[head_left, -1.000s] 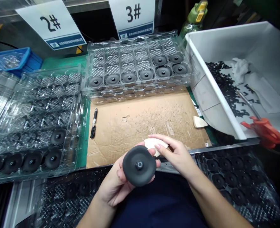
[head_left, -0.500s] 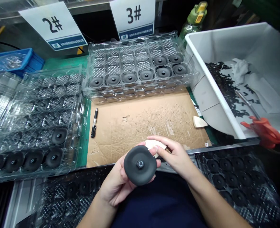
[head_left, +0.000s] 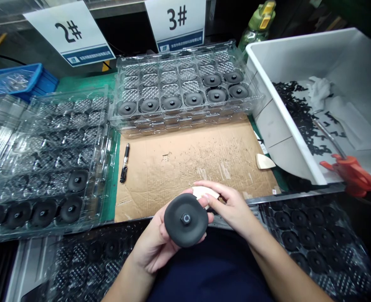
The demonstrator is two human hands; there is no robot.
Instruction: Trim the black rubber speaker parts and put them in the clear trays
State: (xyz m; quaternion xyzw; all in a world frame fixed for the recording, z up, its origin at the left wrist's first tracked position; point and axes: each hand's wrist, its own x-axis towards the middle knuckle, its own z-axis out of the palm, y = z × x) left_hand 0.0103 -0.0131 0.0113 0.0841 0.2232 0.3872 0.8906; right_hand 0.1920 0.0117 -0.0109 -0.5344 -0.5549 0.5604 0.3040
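My left hand [head_left: 160, 239] grips a black rounded-square plastic part [head_left: 186, 235] with a small raised hub at its centre, the hub side facing me. Its fingers wrap behind and beneath the part. In my right hand [head_left: 228, 201] is a cream-coloured, flat, curved piece [head_left: 204, 192], pinched between thumb and fingers. This piece lies against the far right edge of the black part; exactly where they touch is hidden. Both hands are above the near edge of a worn cardboard sheet [head_left: 160, 184].
Clear blister trays with similar black parts stand at the back [head_left: 185, 113] and left [head_left: 94, 167]. A pen [head_left: 125, 163] and another cream piece [head_left: 265, 162] lie on the cardboard. At right, a white bin [head_left: 286, 130] contains black scraps; orange-handled pliers [head_left: 352, 172] rest over its rim.
Almost nothing differs. Both hands keep their grips, and the black part and cream piece stay in nearly the same place.
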